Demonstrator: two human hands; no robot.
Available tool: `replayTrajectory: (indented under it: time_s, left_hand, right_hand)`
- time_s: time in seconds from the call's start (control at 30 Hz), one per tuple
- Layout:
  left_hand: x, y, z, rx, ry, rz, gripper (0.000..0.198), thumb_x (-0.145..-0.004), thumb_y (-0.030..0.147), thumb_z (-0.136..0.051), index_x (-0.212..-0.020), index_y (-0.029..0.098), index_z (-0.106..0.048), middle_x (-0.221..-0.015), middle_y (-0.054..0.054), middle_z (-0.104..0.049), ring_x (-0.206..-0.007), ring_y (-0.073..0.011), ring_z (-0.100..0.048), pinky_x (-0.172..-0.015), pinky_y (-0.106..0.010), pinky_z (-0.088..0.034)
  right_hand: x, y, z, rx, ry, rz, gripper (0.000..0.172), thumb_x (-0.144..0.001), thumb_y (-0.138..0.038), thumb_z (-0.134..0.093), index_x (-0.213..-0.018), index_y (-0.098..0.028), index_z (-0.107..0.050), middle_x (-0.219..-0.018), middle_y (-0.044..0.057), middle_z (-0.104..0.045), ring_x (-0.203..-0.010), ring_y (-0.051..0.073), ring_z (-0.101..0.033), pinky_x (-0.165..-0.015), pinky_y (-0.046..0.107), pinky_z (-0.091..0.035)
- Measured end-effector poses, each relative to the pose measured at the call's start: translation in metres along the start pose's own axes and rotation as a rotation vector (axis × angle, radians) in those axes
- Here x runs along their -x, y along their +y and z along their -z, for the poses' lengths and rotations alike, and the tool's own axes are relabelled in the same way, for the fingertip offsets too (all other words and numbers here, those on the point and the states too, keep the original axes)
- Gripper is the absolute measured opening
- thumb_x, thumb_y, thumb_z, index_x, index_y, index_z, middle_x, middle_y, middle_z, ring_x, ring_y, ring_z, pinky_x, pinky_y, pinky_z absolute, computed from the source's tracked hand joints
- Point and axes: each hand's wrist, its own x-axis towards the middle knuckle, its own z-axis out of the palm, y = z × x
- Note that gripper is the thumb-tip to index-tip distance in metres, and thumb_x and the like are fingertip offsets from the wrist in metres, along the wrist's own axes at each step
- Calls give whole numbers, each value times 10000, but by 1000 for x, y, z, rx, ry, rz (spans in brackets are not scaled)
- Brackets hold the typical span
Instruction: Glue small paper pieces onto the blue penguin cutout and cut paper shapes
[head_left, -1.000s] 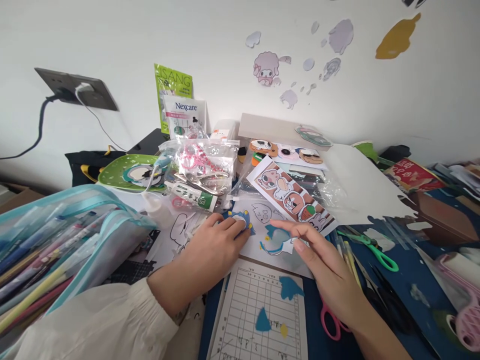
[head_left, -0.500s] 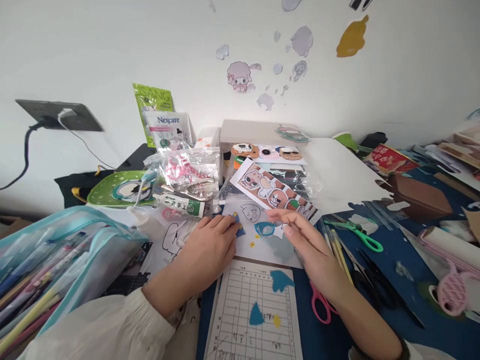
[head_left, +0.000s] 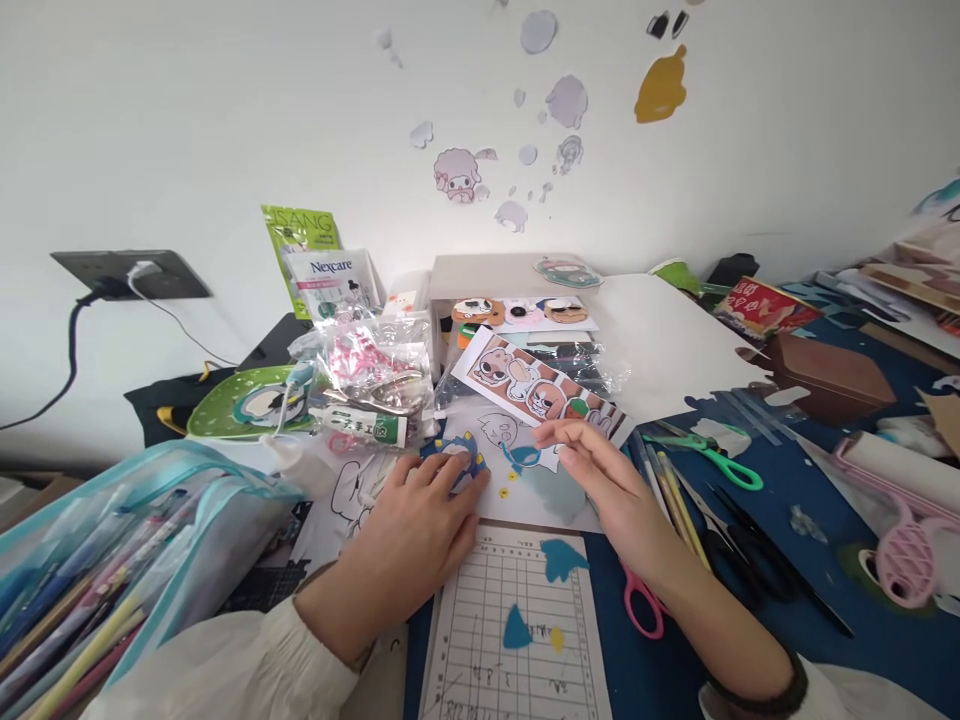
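1. Two bare hands worked over a cluttered desk; at far left, a teal-edged pouch [head_left: 232, 540] held pens.
2. Left hand [head_left: 409, 525]: palm down, fingers loosely spread and slightly bent, tips resting on a blue-and-yellow cutout [head_left: 448, 447]. It appeared to steady the piece rather than pinch it; thumb lay apart, nearer the body.
3. Between the hands, a white sheet [head_left: 487, 503] bore a line drawing, with a small blue piece [head_left: 519, 462] and yellow bits [head_left: 503, 493] on it.
4. Nearer the person, a gridded page [head_left: 480, 610] carried two blue shapes [head_left: 516, 628] and a yellow scrap [head_left: 556, 638], all loose.
5. Progress, as judged: cutting well along, the left-hand cutout largely assembled; loose parts seemed unplaced. Whether anything was glued could not be told.
6. Right hand [head_left: 613, 485]: fingers parted, index reaching beside the small blue piece, thumb apart; no grip seen, contact unclear.
7. Farther right, pink-handled scissors [head_left: 643, 605] and green-handled scissors [head_left: 731, 465] lay unused.
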Motion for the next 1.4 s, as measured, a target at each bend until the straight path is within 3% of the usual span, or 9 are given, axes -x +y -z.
replayTrajectory:
  time_s: [0.3, 0.53, 0.63, 0.8, 0.97, 1.2, 1.4]
  left_hand:
    - [-4, -2, 2, 119, -12, 4, 316, -953, 288, -391, -1176, 191, -593, -1352, -70, -582, -1155, -357, -520, -925, -611, -388]
    - [4, -4, 6, 333, 111, 97, 323, -867, 249, -496, -1175, 197, -581, -1303, -89, -617, -1209, -329, -495, -1006, -598, -349]
    - [19, 4, 18, 477, 188, 172, 383, -817, 307, -532, -1172, 168, -569, -1242, -119, -629, -1157, -303, -538, -994, -534, -407]
    - [39, 24, 34, 840, 209, 323, 294, -841, 419, -481, -966, 207, -641, -906, -44, -712, -824, -205, -648, -743, -354, -542]
    - [40, 32, 23, 1093, 158, 389, 259, -807, 411, -514, -787, 189, -646, -750, -32, -705, -677, -160, -638, -618, -273, -518]
    - [51, 34, 2, 1317, 111, 474, 235, -716, 402, -622, -741, 172, -661, -654, -16, -665, -568, -127, -564, -540, -251, -465]
    - [53, 38, 2, 1441, 126, 548, 175, -672, 359, -666, -662, 185, -663, -567, 19, -621, -533, -114, -527, -516, -237, -434]
  right_hand:
    - [0, -5, 0, 98, -53, 38, 149, -917, -313, -430, -825, -236, -518, -1077, 58, -612, -1048, 231, -558, -928, 361, -421]
    - [0, -9, 2, 119, -105, 81, 127, -897, -299, -461, -786, -242, -483, -956, 48, -580, -960, 225, -567, -854, 353, -454]
    - [4, -14, 0, 113, -162, 110, 124, -877, -277, -473, -760, -239, -465, -913, 40, -555, -909, 213, -554, -825, 346, -460]
    - [16, -23, -11, 111, -320, 139, 118, -875, -230, -479, -757, -241, -477, -922, 39, -563, -897, 205, -547, -752, 313, -458]
    - [27, -25, -27, 121, -386, 196, 137, -860, -184, -461, -739, -238, -428, -842, 22, -522, -851, 201, -514, -776, 335, -431]
    - [37, -20, -40, 137, -436, 217, 141, -885, -218, -425, -750, -243, -394, -881, 35, -539, -860, 207, -517, -789, 352, -436]
    - [40, -19, -44, 171, -455, 221, 153, -889, -207, -414, -742, -240, -387, -870, 37, -529, -845, 205, -502, -782, 364, -430]
